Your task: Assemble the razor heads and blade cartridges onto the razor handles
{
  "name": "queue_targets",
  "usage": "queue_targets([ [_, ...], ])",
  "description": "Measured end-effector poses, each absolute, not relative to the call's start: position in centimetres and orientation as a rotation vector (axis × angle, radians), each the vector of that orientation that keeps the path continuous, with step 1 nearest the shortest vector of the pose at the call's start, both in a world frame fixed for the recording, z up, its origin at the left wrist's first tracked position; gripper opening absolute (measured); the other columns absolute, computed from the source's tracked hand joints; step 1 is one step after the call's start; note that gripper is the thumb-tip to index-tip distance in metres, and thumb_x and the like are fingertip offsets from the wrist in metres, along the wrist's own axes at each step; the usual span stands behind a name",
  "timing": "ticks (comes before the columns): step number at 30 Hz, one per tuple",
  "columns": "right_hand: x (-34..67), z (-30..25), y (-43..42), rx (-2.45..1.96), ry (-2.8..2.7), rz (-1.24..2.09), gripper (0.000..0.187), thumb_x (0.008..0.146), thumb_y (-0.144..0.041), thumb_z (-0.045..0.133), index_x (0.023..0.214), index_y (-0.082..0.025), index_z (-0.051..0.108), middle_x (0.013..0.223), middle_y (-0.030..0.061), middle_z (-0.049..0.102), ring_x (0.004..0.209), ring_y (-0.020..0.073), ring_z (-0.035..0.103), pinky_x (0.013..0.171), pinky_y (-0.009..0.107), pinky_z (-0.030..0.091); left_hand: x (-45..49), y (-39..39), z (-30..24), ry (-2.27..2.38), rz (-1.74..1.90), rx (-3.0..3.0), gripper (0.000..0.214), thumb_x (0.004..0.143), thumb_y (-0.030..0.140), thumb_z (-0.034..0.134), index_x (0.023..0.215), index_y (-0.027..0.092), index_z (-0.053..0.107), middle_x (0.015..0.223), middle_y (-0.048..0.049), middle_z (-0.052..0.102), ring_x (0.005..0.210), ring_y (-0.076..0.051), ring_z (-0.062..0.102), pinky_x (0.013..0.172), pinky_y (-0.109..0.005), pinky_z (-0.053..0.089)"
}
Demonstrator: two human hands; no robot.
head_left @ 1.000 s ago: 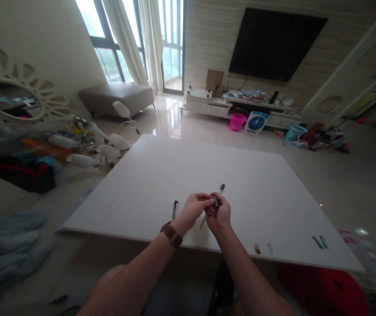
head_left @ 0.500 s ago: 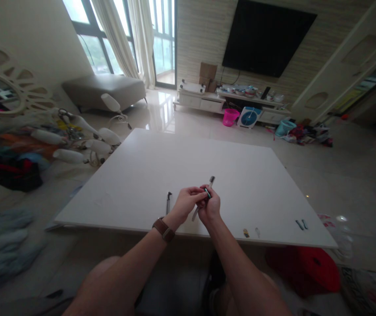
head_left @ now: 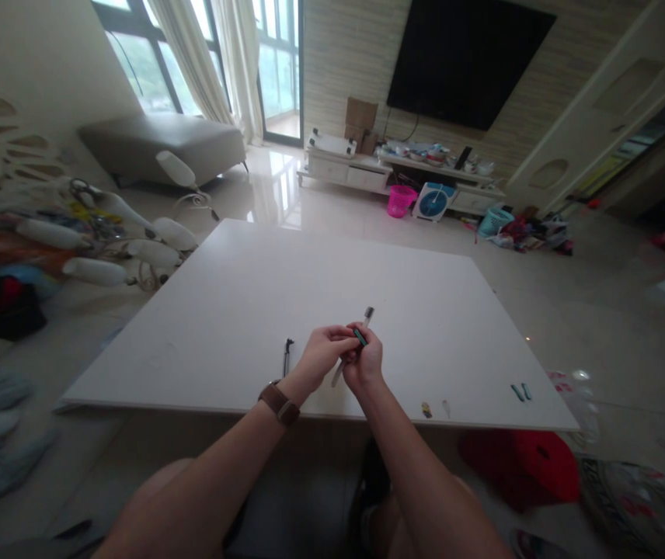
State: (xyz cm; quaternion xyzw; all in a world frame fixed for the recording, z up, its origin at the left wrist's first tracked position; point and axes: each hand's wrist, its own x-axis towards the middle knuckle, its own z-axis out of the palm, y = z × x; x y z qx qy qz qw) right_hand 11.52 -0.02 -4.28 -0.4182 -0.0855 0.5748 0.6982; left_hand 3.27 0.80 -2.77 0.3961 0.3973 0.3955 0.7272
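Observation:
Both hands meet over the near middle of a white table (head_left: pixel 262 295). My right hand (head_left: pixel 364 363) is closed round a slim clear pen (head_left: pixel 366 316) whose tip sticks out beyond the fingers, with a small green part at the thumb. My left hand (head_left: pixel 321 355), with a brown watch on its wrist, has its fingers pinched on the same pen from the left. A thin dark pen piece (head_left: pixel 287 355) lies on the table just left of my left hand. Two tiny bits (head_left: pixel 434 408) lie near the front edge, and two small green pieces (head_left: pixel 521 392) lie near the right corner.
A white chandelier with long bulbs (head_left: pixel 128 241) lies on the floor left of the table. A red round object (head_left: pixel 519 466) sits under the table's right front corner. A grey bench, a TV stand, a pink basket (head_left: pixel 401 200) and a fan stand further back.
The view has shifted a little, so the table and hands appear slightly further left and up. My hands stay together on the pen with the same grip.

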Motion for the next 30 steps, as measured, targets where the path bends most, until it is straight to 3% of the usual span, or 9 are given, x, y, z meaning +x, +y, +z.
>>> queue_targets([
  [12, 11.4, -3.6, -1.2, -0.867, -0.071, 1.313, 0.011, 0.072, -0.02, 0.061, 0.066, -0.016, 0.053, 0.053, -0.0058, 0.047, 0.037, 0.0035, 0.033, 0.032, 0.014, 0.017, 2.9, 0.0, -3.1, 0.767, 0.884, 0.89, 0.029, 0.062, 0.028, 0.085, 0.082, 0.011, 0.072, 0.067, -0.0042, 0.07, 0.059, -0.012, 0.06, 0.058, -0.023, 0.046],
  [30, 11.3, -3.7, -0.8, -0.838, -0.074, 1.303, 0.011, 0.073, -0.02, 0.061, 0.066, -0.015, 0.053, 0.054, -0.0059, 0.046, 0.039, 0.0042, 0.037, 0.032, 0.013, 0.018, 3.0, 0.2, -3.2, 0.796, 0.891, 0.891, 0.028, 0.061, 0.027, 0.084, 0.08, 0.011, 0.072, 0.071, -0.0047, 0.071, 0.058, -0.01, 0.059, 0.06, -0.023, 0.046],
])
